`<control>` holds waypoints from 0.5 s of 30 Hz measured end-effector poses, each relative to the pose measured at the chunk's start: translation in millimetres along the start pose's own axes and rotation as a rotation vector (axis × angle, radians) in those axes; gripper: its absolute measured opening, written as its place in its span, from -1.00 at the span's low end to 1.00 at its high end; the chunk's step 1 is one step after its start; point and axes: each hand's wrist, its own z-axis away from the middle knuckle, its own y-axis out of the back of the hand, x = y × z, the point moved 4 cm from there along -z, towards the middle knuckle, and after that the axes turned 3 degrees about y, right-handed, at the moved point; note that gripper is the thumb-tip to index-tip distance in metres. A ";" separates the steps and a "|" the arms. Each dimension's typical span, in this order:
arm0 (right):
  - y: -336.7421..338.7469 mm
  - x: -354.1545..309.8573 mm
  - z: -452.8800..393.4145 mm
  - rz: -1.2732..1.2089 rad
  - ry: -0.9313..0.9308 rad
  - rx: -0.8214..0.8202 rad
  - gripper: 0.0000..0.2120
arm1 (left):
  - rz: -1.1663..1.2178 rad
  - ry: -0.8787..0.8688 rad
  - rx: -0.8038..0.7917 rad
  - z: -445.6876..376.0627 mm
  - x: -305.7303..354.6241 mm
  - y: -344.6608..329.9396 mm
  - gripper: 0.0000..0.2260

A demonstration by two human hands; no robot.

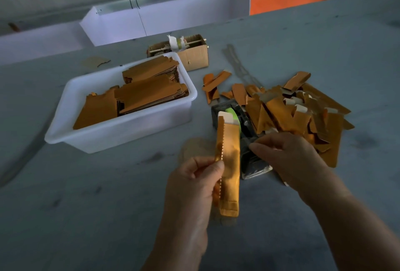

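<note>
In the head view, a long folded gold-orange card strip with a serrated edge (229, 158) is pinched upright at centre by the left hand (192, 186), while the right hand (287, 158), at its three o'clock, is curled beside a black tape dispenser (249, 125), its hold not discernible.

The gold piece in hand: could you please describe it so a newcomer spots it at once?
On the grey table, right of the white tub, sits a black tape dispenser. Before it the left hand pinches one gold strip, the only one lifted.
</note>
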 end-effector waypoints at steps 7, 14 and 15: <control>-1.4 -3.0 -1.8 -0.050 -0.038 0.045 -0.90 | 0.118 0.112 -0.074 -3.5 -5.6 -16.9 -0.91; -21.6 15.8 9.4 -0.880 -0.232 0.023 -0.87 | 0.301 0.285 -0.137 -5.7 -11.5 -23.7 -0.86; -20.8 19.2 10.5 -0.925 -0.245 0.028 -0.83 | 0.312 0.299 -0.132 -5.8 -12.8 -23.7 -0.85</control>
